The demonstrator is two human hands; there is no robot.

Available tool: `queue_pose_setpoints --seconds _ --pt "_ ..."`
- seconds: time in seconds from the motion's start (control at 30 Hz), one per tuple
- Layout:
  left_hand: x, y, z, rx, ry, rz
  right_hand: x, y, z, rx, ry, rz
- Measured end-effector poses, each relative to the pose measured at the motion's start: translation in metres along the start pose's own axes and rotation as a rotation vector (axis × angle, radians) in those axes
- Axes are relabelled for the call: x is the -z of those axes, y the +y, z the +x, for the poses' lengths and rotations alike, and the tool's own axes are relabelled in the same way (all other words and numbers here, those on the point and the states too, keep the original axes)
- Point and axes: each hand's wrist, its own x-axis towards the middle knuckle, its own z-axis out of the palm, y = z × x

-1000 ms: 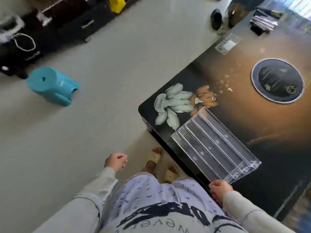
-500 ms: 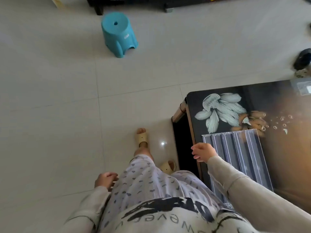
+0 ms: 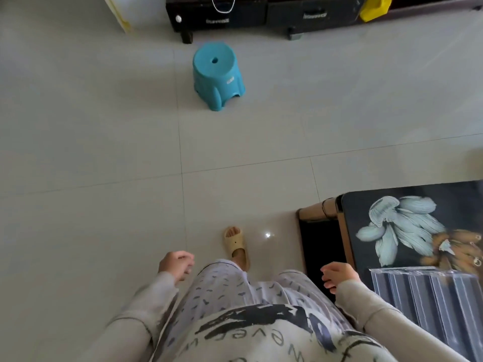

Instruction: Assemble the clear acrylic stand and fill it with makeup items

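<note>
The clear acrylic stand (image 3: 428,296), a stepped piece with several ridged tiers, lies on the dark glass table (image 3: 407,194) at the lower right. My right hand (image 3: 337,276) hangs beside the table's left edge, just left of the stand, fingers loosely curled and holding nothing. My left hand (image 3: 176,265) hangs at my left side over the floor, loosely curled and empty. No makeup items are in view.
A teal plastic stool (image 3: 217,74) stands on the pale tiled floor ahead. A dark low cabinet (image 3: 261,14) runs along the far wall, with a yellow object (image 3: 375,6) on it. My foot in a beige slipper (image 3: 236,246) is beside the table corner.
The view has swung left, away from the table, toward the stool. My right hand has come off the stand's edge and now hangs beside the table. My left hand stays at my side.
</note>
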Motion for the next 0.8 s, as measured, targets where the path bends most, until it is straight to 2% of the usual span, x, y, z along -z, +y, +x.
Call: queue_pose_setpoints --seconds 0.13,0.3,0.53,0.8 --pt "0.026 0.075 0.032 -0.085 -0.021 0.075 -0.007 -0.008 0.002 -0.061 0.069 0.096" --pt "0.026 0.156 0.056 -0.178 -0.052 0.143 0.002 -0.031 0.009 -0.105 0.068 0.124" --pt "-0.007 0.221 0.075 -0.160 -0.120 0.210 0.033 -0.101 0.047 -0.082 0.035 0.177" --pt "-0.044 0.290 0.087 -0.096 -0.127 0.305 0.124 -0.204 0.089 0.012 0.072 0.285"
